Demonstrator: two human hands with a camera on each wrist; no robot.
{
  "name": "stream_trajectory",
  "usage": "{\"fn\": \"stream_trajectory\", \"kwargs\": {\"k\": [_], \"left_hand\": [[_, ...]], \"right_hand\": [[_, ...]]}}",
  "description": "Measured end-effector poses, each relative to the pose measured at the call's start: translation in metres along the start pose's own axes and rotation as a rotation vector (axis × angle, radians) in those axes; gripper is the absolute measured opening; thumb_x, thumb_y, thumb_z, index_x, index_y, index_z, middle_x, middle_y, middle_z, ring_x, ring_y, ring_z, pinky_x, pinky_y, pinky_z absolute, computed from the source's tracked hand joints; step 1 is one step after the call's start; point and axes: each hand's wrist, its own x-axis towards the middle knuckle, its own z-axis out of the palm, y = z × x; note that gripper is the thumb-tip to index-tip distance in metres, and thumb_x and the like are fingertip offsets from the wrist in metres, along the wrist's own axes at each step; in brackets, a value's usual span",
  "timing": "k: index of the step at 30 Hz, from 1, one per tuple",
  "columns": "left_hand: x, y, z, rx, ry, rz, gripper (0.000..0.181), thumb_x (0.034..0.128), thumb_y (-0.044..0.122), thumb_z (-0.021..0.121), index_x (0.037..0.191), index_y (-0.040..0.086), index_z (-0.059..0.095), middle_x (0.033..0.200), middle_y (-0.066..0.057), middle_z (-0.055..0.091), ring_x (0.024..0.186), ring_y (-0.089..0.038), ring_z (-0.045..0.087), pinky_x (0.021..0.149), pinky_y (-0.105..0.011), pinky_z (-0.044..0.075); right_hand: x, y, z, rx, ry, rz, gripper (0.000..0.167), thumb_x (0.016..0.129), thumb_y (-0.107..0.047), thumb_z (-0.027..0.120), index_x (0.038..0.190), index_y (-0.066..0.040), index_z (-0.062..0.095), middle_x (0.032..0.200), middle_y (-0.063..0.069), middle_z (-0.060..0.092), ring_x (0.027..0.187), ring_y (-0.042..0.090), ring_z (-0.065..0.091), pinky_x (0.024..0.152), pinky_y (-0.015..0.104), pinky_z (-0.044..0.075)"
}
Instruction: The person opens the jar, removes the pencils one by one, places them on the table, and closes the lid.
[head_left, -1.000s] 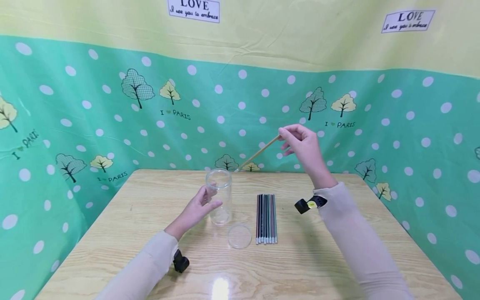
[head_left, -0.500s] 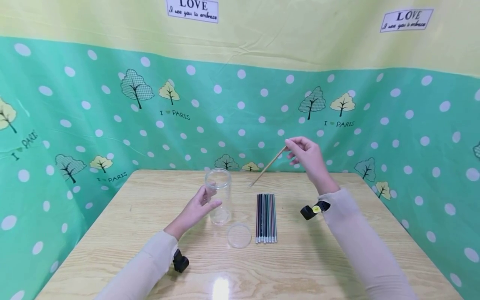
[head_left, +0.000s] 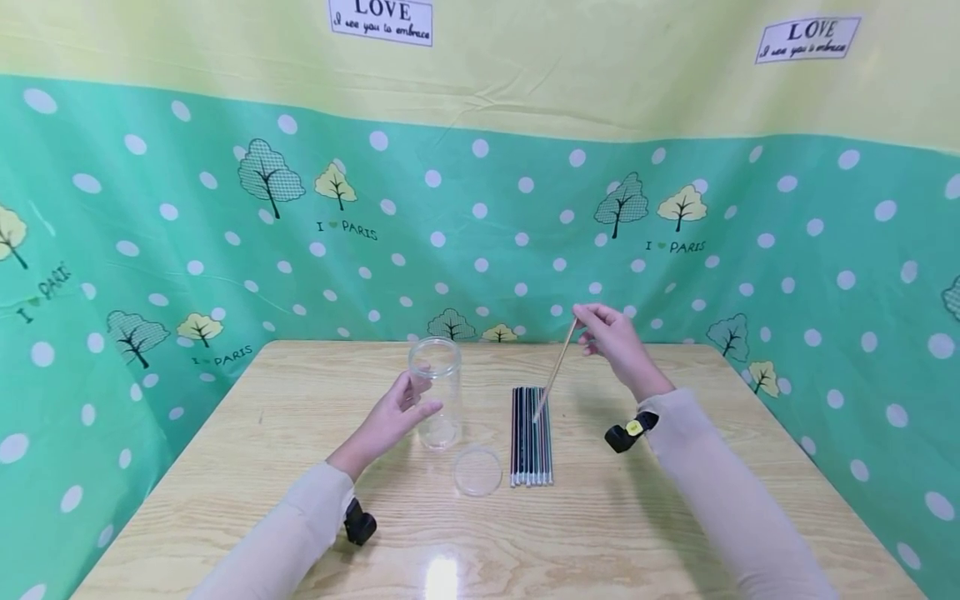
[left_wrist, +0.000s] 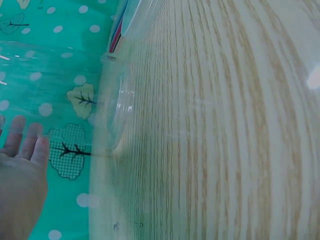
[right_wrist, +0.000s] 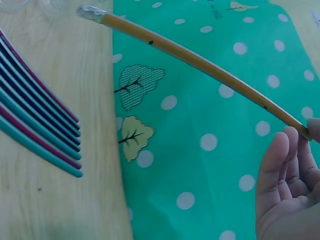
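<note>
A yellow pencil [head_left: 558, 363] slants from my right hand [head_left: 617, 346], whose thumb and fingers pinch its upper end. In the right wrist view the yellow pencil [right_wrist: 200, 63] has a silvery, eraser-like end pointing away from the hand. In the head view that lower end overlaps the row of dark, red and green pencils [head_left: 522, 442] lying side by side on the table; contact cannot be told. My left hand [head_left: 388, 419] holds an upright clear jar [head_left: 448, 400] from its left side, thumb in front and fingers behind. The jar has no lid on and looks empty.
A round clear lid [head_left: 477, 472] lies flat on the wooden table [head_left: 420, 533], between the jar and the row of pencils. Behind the table hangs a green and yellow printed curtain [head_left: 480, 233]. Each wrist carries a small black camera [head_left: 360, 523].
My right hand has come down and slightly right, swinging the yellow pencil's lower end from near the jar's rim to over the row of pencils. The left hand and jar stay put.
</note>
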Motion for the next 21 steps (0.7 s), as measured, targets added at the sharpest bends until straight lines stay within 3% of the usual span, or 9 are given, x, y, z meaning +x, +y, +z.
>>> {"fn": "stream_trajectory", "kwargs": {"k": [4,12,16,21], "left_hand": [[0.0,0.001,0.0,-0.003,0.002,-0.01,0.067,0.0953,0.043,0.068,0.15,0.021,0.036,0.154,-0.018,0.039,0.142,-0.04,0.035,0.114,-0.055,0.032],[0.002,-0.002,0.001,-0.014,-0.01,0.011,0.058,0.0999,0.027,0.065,0.149,0.018,0.035,0.154,-0.023,0.037,0.142,-0.044,0.034,0.113,-0.057,0.032],[0.003,-0.003,0.001,-0.019,-0.008,0.004,0.059,0.0997,0.027,0.065,0.15,0.019,0.035,0.154,-0.023,0.037,0.142,-0.044,0.034,0.113,-0.058,0.032],[0.002,-0.002,0.001,-0.019,-0.007,-0.003,0.058,0.0995,0.029,0.065,0.149,0.018,0.036,0.154,-0.022,0.037,0.142,-0.044,0.033,0.113,-0.058,0.031]], "right_hand": [[0.005,0.016,-0.001,0.003,-0.023,0.051,0.041,0.098,-0.047,0.062,0.11,-0.007,0.061,0.1,0.006,0.057,0.075,0.014,0.054,0.062,0.022,0.053],[0.006,0.044,0.0,-0.012,-0.059,0.147,0.044,0.098,-0.045,0.063,0.112,-0.004,0.061,0.105,0.012,0.053,0.072,0.013,0.051,0.06,0.022,0.052],[0.006,0.055,0.0,-0.007,-0.1,0.19,0.039,0.099,-0.042,0.064,0.109,-0.005,0.061,0.101,0.009,0.053,0.073,0.014,0.05,0.061,0.022,0.051],[0.003,0.069,-0.001,-0.013,-0.183,0.229,0.037,0.101,-0.037,0.061,0.118,-0.003,0.061,0.098,0.005,0.054,0.073,0.012,0.05,0.065,0.023,0.051]]}}
